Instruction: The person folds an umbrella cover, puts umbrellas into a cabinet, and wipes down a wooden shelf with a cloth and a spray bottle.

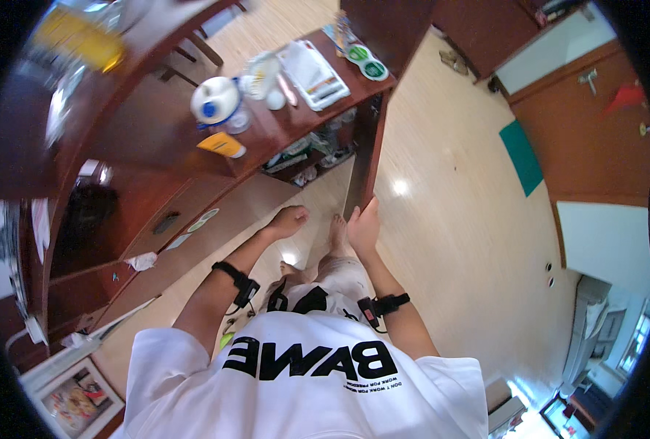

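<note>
My right hand (364, 228) grips the lower edge of an open dark-wood cabinet door (379, 148). My left hand (289, 220) hangs in the air in front of the cabinet, fingers curled in, with nothing seen in it. Behind the door, the cabinet's inside (319, 147) shows several bags and other items, too blurred to name. On the dark-wood countertop (270, 131) above lie a yellow-orange tube (222, 145), a white round container with a blue cap (215, 101), a white tray (314, 77) and a pink stick-like item (287, 89).
A bottle of yellow liquid (78, 41) stands blurred at the upper left. Green round stickers (366, 61) sit near the counter's end. A green mat (521, 158) lies before a brown door (588, 120). A framed picture (80, 400) leans at the lower left. My bare feet (336, 233) are close to the cabinet.
</note>
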Demonstrator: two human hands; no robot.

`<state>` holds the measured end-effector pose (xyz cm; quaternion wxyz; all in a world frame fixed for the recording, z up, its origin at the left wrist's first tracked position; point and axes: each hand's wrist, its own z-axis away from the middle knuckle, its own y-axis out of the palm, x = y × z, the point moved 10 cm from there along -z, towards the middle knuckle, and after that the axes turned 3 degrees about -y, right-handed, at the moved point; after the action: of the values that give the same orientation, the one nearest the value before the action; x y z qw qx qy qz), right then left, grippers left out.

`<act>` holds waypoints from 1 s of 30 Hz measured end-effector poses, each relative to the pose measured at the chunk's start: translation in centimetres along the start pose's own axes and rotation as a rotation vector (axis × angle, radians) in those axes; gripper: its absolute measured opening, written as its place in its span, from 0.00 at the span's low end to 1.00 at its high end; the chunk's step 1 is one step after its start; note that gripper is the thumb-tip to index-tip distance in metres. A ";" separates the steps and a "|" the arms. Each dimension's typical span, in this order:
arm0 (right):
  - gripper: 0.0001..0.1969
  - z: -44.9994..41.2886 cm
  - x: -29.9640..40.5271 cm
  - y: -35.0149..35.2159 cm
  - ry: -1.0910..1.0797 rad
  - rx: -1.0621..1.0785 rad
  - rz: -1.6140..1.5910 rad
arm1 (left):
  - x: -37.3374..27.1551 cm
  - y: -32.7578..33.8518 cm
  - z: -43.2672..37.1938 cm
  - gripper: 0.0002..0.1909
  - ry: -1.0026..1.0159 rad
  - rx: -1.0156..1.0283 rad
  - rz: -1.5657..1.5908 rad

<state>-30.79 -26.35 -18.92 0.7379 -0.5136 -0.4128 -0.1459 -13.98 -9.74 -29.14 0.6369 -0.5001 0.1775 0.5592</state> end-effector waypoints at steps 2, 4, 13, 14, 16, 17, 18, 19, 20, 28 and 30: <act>0.24 0.0 2.3 2.3 -0.009 0.014 -0.012 | 0.8 -3.2 4.1 0.09 -0.011 -0.105 0.064; 0.24 -0.3 3.7 5.3 -0.018 0.045 -0.027 | 1.4 -6.7 8.7 0.10 -0.033 -0.213 0.132; 0.21 1.1 13.7 16.3 0.121 0.510 -0.318 | 17.7 -14.1 38.7 0.13 -0.224 -0.875 0.605; 0.21 2.4 13.9 16.7 0.183 0.505 -0.351 | 19.0 -13.4 41.6 0.13 -0.328 -0.953 0.694; 0.21 4.3 14.0 17.2 0.119 0.615 -0.183 | 19.0 -12.9 46.5 0.13 -0.477 -1.058 0.791; 0.21 5.4 14.7 17.8 0.054 0.709 -0.043 | 19.2 -12.2 48.4 0.13 -0.484 -1.090 0.812; 0.20 5.3 13.2 19.0 0.085 0.752 -0.013 | 19.4 -12.0 49.5 0.13 -0.500 -1.133 0.850; 0.20 6.4 13.5 19.9 0.066 0.765 -0.002 | 19.8 -11.6 51.2 0.13 -0.530 -1.182 0.888; 0.18 8.2 14.4 21.5 -0.056 0.883 0.052 | 20.0 -11.2 52.2 0.13 -0.535 -1.203 0.906; 0.17 27.8 32.3 25.9 -0.836 1.042 0.021 | 20.2 -11.1 57.9 0.15 -0.402 -1.259 0.875; 0.18 30.9 36.3 27.1 -1.009 0.985 -0.002 | 19.8 -11.3 59.9 0.15 -0.384 -1.267 0.841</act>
<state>-5.26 19.99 -4.57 0.6030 -0.1241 -0.7231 0.3132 -17.72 52.30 -13.62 -0.0157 -0.5534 -0.1142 0.8249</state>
